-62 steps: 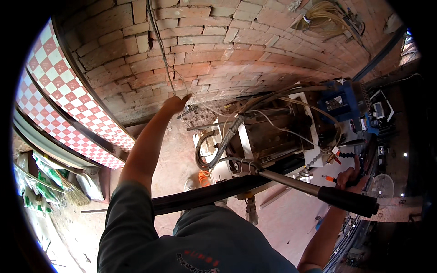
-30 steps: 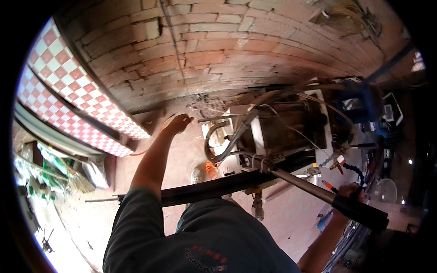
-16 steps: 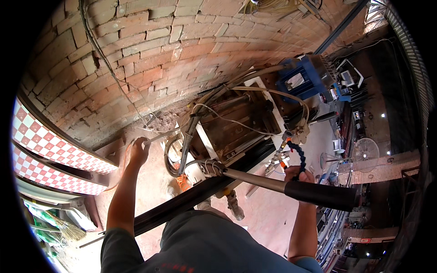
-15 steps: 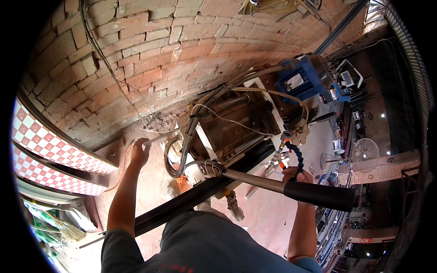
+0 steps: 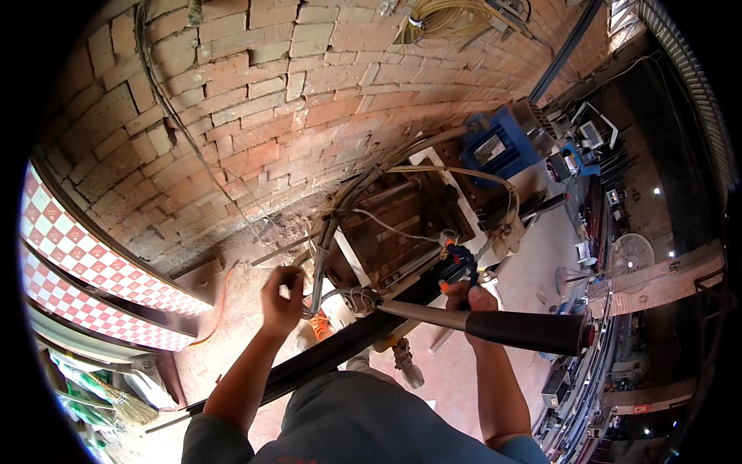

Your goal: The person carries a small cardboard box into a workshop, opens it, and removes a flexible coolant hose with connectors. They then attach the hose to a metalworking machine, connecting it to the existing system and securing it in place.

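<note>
My right hand (image 5: 475, 298) is closed around a dark blue segmented coolant hose (image 5: 470, 267) with an orange tip. Just in front of that hand passes a lever with a thick black grip (image 5: 529, 331), partly covering the palm. My left hand (image 5: 283, 300), fingers curled in, hovers by the cables (image 5: 321, 255) at the left end of the machine; whatever may be between those fingers is hidden. Under both arms a long dark metal bar (image 5: 309, 354) runs slantwise across the rusty, white-edged machine bed (image 5: 398, 220).
A blue motor (image 5: 498, 147) sits at the machine's far right. Behind rises a brick wall (image 5: 255, 116) with hanging cable. Red-and-white checkered panels (image 5: 100, 255) stand at left, above a straw broom (image 5: 127, 406). A fan (image 5: 630, 254) and stacked metal stock (image 5: 564, 394) lie to the right.
My left hand has come right and down toward the machine, its fingers curling. My right hand has moved left with the coolant hose, bending it inward. The view has shifted slightly.
</note>
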Tool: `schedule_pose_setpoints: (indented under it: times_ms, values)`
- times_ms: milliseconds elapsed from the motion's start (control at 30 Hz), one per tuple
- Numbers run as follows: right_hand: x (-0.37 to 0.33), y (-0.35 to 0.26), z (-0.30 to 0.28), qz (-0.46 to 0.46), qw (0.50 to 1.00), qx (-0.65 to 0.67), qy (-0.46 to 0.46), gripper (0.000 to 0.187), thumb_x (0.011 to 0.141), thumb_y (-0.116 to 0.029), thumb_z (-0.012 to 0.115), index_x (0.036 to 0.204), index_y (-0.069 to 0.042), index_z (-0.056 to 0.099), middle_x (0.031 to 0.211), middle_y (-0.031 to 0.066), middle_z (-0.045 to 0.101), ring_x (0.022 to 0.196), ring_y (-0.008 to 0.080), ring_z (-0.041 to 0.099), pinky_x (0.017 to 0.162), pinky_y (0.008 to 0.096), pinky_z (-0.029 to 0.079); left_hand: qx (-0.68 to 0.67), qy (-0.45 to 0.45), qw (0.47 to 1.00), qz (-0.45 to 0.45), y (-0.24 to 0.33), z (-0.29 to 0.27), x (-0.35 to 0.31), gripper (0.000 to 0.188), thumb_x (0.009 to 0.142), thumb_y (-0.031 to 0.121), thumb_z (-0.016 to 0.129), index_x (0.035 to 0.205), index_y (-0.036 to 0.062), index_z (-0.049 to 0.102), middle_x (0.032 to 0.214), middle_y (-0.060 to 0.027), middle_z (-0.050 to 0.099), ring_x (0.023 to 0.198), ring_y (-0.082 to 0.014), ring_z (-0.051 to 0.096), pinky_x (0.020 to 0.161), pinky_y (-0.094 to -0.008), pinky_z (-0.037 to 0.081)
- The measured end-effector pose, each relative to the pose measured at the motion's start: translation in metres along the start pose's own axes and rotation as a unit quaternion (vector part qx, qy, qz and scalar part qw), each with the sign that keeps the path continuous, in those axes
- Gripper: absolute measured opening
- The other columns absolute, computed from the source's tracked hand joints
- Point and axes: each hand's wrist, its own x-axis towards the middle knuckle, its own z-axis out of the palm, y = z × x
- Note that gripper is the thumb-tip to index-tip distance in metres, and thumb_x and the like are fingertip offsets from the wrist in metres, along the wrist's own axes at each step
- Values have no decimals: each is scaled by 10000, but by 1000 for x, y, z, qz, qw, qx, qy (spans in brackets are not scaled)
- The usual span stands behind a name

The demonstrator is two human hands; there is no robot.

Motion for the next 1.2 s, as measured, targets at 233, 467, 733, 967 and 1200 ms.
schedule_pose_setpoints:
  times_ms: [233,467,733,967,1200]
  values:
    - [25,30,-6,-89,944,318,10,497,1073,-386,348,1003,-20,677,545,-9,422,544,117,331,618,291,325,-148,-277,948,-59,67,82,43,226,987,150,629,1118,-31,658,961,-127,703,927,-181,682,831,-319,541]
    - [29,23,-32,-151,909,387,-45,472,1077,-353,323,1100,-26,663,558,-45,444,500,104,336,612,297,326,-71,-442,881,-157,88,169,74,489,1002,454,579,1144,-2,683,924,-129,721,863,-193,693,750,-364,536]
    - [3,24,-24,-73,872,477,77,472,1054,-411,363,929,-67,661,499,-25,406,498,135,341,616,297,313,-207,-519,738,-378,88,213,75,538,973,586,565,1029,55,630,840,-26,616,715,-105,554,618,-247,441]
    - [-14,14,-25,-14,870,488,68,469,1066,-435,360,971,-60,625,526,-21,397,485,126,331,564,279,288,-93,-502,779,-363,106,219,77,541,989,606,515,886,76,561,705,30,475,577,-83,406,525,-251,333]
    - [-30,-13,-69,143,885,432,99,501,1062,-490,398,1018,-19,562,591,18,486,489,148,420,554,302,374,-44,-513,788,-338,130,234,80,538,1011,593,483,948,70,591,678,55,401,562,-76,352,509,-251,300]
